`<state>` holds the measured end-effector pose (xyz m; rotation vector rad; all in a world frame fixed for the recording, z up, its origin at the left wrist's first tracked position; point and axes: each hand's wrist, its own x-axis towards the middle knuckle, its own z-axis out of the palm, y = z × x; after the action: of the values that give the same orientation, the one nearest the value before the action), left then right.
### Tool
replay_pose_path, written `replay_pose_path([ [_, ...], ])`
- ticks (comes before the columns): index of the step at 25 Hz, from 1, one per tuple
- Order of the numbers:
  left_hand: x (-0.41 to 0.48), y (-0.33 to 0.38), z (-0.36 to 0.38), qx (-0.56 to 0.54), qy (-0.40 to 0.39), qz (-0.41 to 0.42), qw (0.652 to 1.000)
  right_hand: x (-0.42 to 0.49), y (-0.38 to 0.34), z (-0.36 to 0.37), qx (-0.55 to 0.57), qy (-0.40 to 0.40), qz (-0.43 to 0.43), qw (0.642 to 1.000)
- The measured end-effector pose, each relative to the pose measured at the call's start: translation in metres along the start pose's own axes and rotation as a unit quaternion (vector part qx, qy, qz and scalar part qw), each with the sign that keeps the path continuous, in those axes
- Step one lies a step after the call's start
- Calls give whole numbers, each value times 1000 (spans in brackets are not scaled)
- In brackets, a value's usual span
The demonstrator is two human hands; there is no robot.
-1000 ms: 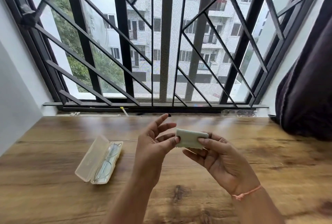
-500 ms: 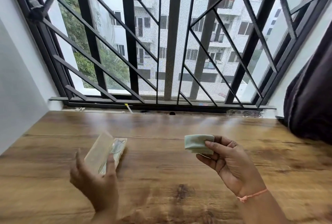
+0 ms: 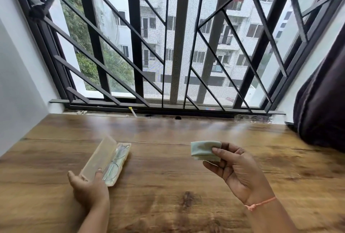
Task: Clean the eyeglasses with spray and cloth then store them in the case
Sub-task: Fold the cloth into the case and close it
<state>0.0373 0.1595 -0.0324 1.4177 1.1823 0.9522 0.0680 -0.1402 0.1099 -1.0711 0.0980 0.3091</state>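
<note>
Head view showed your eyeglasses (image 3: 115,160) lying in the open case (image 3: 98,155), your left hand (image 3: 89,186) at its near end, grip unclear, your right hand (image 3: 237,169) pinching the cloth (image 3: 203,149); cleaning looked not yet begun.

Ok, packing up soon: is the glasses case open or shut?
Open: the case lid stands raised, eyeglasses visible inside; left hand holds its near end.

Left grip (image 3: 89,188) holds the open case (image 3: 99,155) (eyeglasses (image 3: 116,159) inside); right grip (image 3: 239,173) pinches the folded cloth (image 3: 202,149).
</note>
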Motion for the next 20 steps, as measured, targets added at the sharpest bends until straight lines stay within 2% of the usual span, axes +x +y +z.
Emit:
replay_pose_path([
  [7, 16, -9, 4, 62, 6, 26, 998, 1, 4, 0, 6, 2, -1, 1000],
  [13, 23, -13, 9, 2, -23, 22, 999, -1, 5, -3, 4, 5, 1, 1000],
  [15, 22, -12, 18, -40, -78, 11, 996, -3, 6, -6, 4, 6, 2, 1000],
  [17, 12, -10, 27, -109, -180, -9, 978, -5, 8, -8, 2, 8, 5, 1000],
  [20, -12, -8, 37, -105, -301, 1, 948, -10, 11, -14, -2, 20, 12, 1000],
])
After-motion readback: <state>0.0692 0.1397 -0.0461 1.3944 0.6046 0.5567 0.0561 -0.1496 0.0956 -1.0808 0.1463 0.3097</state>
